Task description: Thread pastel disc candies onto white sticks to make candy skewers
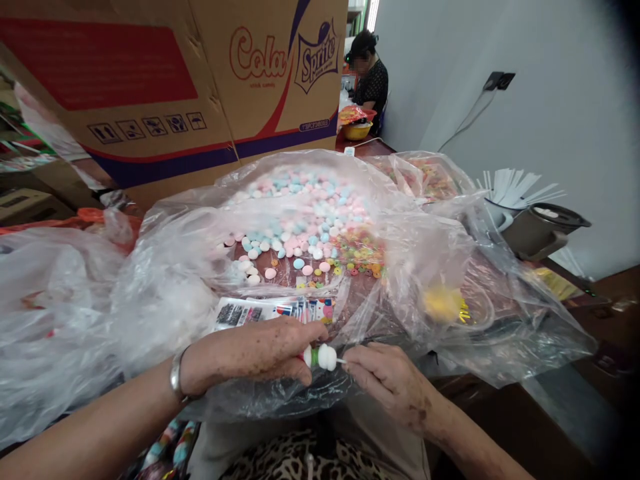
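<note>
My left hand (260,350), with a metal bangle on its wrist, is closed round the left part of a candy stick (327,357). White and green pieces show on the stick between my hands. The fingers of my right hand (383,377) pinch the thin white stick end on the right. Printed wrappers (250,312) lie just beyond my left hand. Farther back, pink, blue and white candies (300,240) are spread beside small yellow, green and orange rings (357,252), inside clear plastic.
A large cardboard box (165,73) stands at the back left. White sticks (513,189) and a dark grey jug (537,230) are at the right. Plastic bags (60,313) cover the left side. Another person (373,80) sits in the background near a yellow bowl (356,131).
</note>
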Tool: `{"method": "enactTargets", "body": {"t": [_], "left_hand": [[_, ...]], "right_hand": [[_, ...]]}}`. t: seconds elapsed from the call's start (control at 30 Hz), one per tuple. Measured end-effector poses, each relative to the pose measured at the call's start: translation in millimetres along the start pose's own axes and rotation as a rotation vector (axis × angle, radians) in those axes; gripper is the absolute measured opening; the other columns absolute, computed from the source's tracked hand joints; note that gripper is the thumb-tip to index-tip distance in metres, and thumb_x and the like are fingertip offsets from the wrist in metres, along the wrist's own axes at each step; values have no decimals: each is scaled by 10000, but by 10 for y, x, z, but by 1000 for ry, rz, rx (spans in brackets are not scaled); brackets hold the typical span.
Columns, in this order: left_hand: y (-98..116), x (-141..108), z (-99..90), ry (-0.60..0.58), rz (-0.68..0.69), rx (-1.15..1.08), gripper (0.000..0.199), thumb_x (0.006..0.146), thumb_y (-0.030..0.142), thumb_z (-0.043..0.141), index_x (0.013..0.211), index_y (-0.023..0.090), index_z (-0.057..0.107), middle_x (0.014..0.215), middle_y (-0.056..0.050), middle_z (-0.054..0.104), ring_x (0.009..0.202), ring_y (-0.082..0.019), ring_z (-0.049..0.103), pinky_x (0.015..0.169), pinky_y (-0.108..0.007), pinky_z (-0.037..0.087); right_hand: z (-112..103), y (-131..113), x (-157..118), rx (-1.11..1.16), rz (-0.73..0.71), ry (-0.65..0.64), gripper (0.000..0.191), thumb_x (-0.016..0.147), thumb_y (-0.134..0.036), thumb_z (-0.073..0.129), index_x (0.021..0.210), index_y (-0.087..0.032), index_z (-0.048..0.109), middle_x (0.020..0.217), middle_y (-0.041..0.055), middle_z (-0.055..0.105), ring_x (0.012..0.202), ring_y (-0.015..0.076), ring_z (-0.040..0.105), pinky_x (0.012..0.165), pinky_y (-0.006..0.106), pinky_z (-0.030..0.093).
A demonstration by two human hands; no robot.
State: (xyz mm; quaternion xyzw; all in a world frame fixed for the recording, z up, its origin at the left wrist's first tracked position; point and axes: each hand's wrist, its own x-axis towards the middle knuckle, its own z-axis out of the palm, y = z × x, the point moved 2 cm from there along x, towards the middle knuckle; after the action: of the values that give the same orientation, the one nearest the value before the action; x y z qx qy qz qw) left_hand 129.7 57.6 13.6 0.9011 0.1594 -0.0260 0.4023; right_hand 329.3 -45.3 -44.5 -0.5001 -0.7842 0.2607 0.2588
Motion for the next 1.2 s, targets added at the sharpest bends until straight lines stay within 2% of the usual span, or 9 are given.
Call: {"method": "enactTargets", "body": {"t": [0.2,0.33,0.43,0.5,0.6,0.7,0.87,1.07,1.2], "left_hand": [[472,-149,-165,503,134,248,379,915,243,642,1288,256,574,1106,-95,688,1019,-269,611,916,-327,427],[483,-406,-58,868,17,175,87,916,245,614,954,267,690,771,-19,696,687,-200,610,692,-293,454],[141,-488,106,835,-359,-121,286,901,434,623,712,225,675,563,10,604,514,-159,527,503,-264,366],[-68,-444,191,814,-447,-498,325,816,533,709,837,209,701,692,-13,694,631,-183,610,563,-255,440],[-147,-268,192,1014,-185,-1077,569,633,552,862,1043,201,680,1010,-69,748,931,-244,678,815,-318,542],[-31,-66,127,1226,37,-1354,647,539,434,945,1070,179,679,1090,-105,743,1029,-276,686,931,-383,544],[88,168,117,1393,-60,-1528,475,505,308,972,830,162,659,610,58,632,570,-140,650,670,-306,589],[-45,287,213,1379,-130,-1596,495,543,409,955,700,169,552,556,76,564,486,-89,554,552,-242,538],[-120,300,220,1410,-145,-1591,514,503,391,972,685,164,549,540,72,578,453,-83,535,491,-218,495]], "right_hand": [[132,61,-3,544,281,156,449,975,-553,440,768,-184,593,590,-50,376,548,104,347,517,233,277],[259,117,-6,829,444,228,514,871,-672,549,765,-173,612,542,-70,294,510,91,257,480,234,202],[275,101,11,917,466,239,509,822,-669,611,744,-166,611,522,-72,307,501,85,252,478,231,189],[267,55,35,960,460,221,492,811,-649,623,726,-165,606,502,-76,310,486,80,245,476,231,181],[279,-34,87,1014,470,174,441,802,-592,635,715,-159,617,479,-80,309,471,77,244,476,233,174],[338,-110,134,1029,486,109,383,811,-529,616,746,-152,628,464,-84,319,461,80,266,477,232,185],[403,-194,141,699,310,66,329,958,-438,457,816,-173,592,501,-65,422,476,93,382,504,219,288],[331,-304,164,-199,-58,464,247,978,-132,408,857,-177,618,588,-12,566,510,117,506,531,243,333],[373,-312,197,-438,-177,615,261,937,-35,411,1000,-143,640,575,-5,611,492,133,529,572,264,365]]}}
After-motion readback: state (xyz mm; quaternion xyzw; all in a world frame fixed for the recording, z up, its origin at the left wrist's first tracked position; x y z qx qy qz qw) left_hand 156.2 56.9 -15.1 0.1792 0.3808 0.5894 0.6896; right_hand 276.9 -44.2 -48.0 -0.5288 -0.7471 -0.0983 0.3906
